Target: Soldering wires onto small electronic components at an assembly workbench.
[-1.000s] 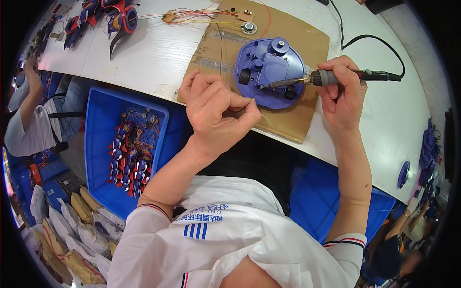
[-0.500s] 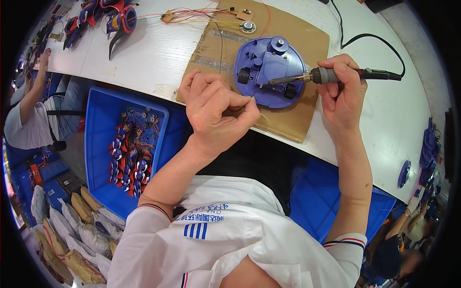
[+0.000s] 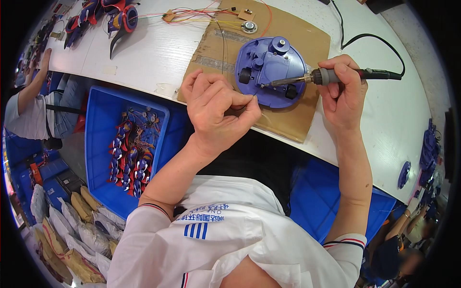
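My right hand (image 3: 346, 91) grips a soldering iron (image 3: 329, 76) like a pen. Its tip points left and touches or nearly touches the lower part of a purple plastic base (image 3: 280, 65), which has two small black wheels and a round post. My left hand (image 3: 218, 108) is closed in a pinch at the base's near left edge. Between thumb and forefinger is the end of a thin dark wire (image 3: 254, 96), mostly hidden by the fingers. The base lies on a sheet of brown cardboard (image 3: 307, 115) on the white table.
Behind the base lie a small round speaker (image 3: 248, 27) and coloured wires (image 3: 192, 14). Several purple and red toy parts (image 3: 122, 21) sit at the far left. A blue bin (image 3: 103, 158) holds more parts. The iron's black cable (image 3: 374, 35) loops at the right. Another person's arm (image 3: 38, 79) rests at the table's left.
Almost nothing differs. Both hands, the iron and the base hold nearly the same places; the whole view has shifted very slightly.
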A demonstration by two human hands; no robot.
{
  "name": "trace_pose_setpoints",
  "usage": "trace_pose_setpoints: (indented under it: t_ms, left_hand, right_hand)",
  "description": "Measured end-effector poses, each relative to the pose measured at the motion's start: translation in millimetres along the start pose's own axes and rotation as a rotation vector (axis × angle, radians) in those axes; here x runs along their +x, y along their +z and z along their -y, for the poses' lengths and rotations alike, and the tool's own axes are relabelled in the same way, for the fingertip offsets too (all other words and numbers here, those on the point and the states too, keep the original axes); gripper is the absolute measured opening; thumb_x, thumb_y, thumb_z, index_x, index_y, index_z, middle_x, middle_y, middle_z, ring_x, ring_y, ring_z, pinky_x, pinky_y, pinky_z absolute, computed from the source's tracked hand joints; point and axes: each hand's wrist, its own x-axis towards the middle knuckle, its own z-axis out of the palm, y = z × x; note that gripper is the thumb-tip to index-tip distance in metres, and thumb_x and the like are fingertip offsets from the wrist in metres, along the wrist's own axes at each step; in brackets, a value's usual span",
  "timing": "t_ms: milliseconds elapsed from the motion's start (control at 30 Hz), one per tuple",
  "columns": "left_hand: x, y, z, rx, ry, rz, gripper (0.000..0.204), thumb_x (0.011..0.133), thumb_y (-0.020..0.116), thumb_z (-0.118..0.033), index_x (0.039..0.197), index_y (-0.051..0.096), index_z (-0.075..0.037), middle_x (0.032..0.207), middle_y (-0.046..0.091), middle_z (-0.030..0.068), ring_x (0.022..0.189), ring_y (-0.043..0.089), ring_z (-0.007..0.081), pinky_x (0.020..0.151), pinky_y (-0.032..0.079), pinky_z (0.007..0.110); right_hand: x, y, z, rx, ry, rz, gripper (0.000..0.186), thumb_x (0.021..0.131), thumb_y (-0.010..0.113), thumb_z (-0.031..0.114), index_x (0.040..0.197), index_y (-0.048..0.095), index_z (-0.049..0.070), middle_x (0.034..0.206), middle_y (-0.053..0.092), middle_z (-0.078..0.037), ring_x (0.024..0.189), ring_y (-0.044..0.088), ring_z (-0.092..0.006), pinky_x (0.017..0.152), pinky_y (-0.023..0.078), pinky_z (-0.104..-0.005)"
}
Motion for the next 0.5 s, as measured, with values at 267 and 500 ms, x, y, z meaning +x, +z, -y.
trace_pose_setpoints:
  t_ms: [267, 500]
  left_hand:
    - [-1.4, 2.0, -0.5, 0.000, 0.002, 0.004, 0.022, 0.058, 0.070, -0.001, 0.057, 0.053, -0.016, 0.053, 0.044, -0.0066, 0.068, 0.049, 0.0128, 0.094, 0.031, 0.035]
    - [-1.0, 0.0, -0.7, 0.001, 0.006, 0.021, 0.021, 0.058, 0.069, -0.002, 0.058, 0.054, -0.015, 0.055, 0.045, -0.0060, 0.068, 0.049, 0.0130, 0.093, 0.031, 0.034]
  right_hand:
    - [0.7, -6.3, -1.7, 0.076, -0.015, 0.028, 0.027, 0.092, 0.044, 0.018, 0.090, 0.064, -0.001, 0.049, 0.037, 0.003, 0.037, 0.020, -0.0032, 0.035, 0.021, -0.0161]
    - [2.3, -9.6, -1.0, 0.096, 0.007, 0.010, 0.028, 0.092, 0.044, 0.019, 0.093, 0.063, -0.001, 0.050, 0.037, 0.002, 0.037, 0.019, -0.0037, 0.036, 0.021, -0.0165]
